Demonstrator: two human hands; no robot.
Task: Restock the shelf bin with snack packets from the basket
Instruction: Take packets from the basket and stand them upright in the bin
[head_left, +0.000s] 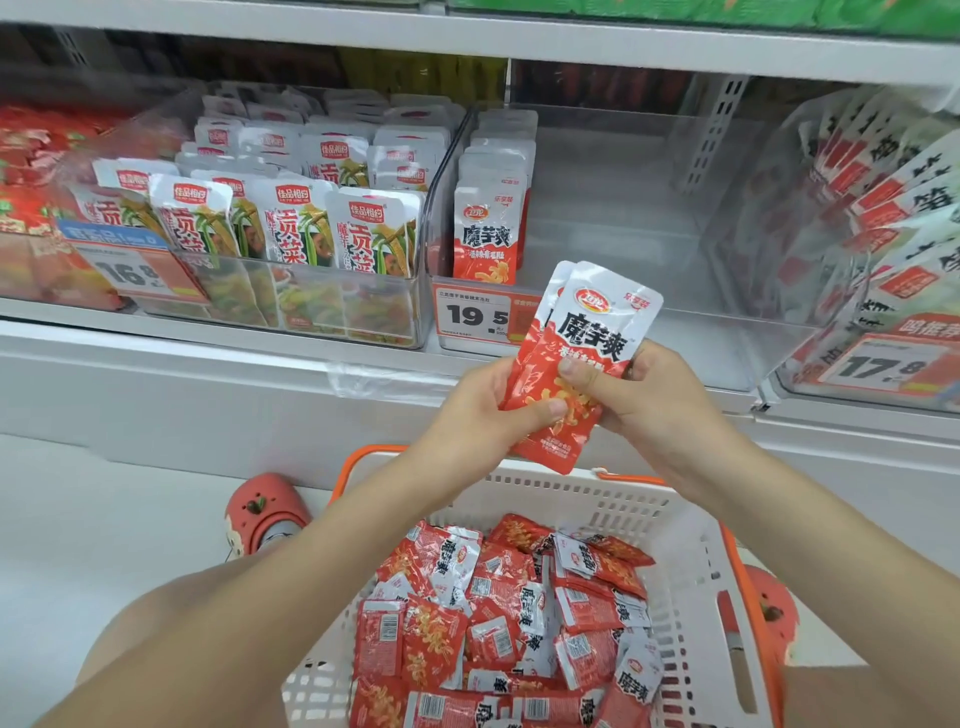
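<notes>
- Left hand (483, 410) and right hand (644, 395): both grip a small stack of red-and-white foil snack packets (576, 358), fingers curled round it, above the basket's far rim.
- White plastic basket with orange handles (691, 561): heaped with matching packets.
- Clear plastic shelf bin (597, 208): one row of packets along its left wall.

View: head, single wide-angle camera worn on the person. Position: above the white basket (691, 525), close to the shelf (156, 358). Facing: forward and down, toward the shelf's front edge. Range: near; forearms enter from the bottom edge, left hand (488, 410) and right hand (644, 395) sit mid-frame. Coverage: clear shelf bin (613, 208) at upper centre, basket at bottom. Straight lines bow at the margins. No second view.
</notes>
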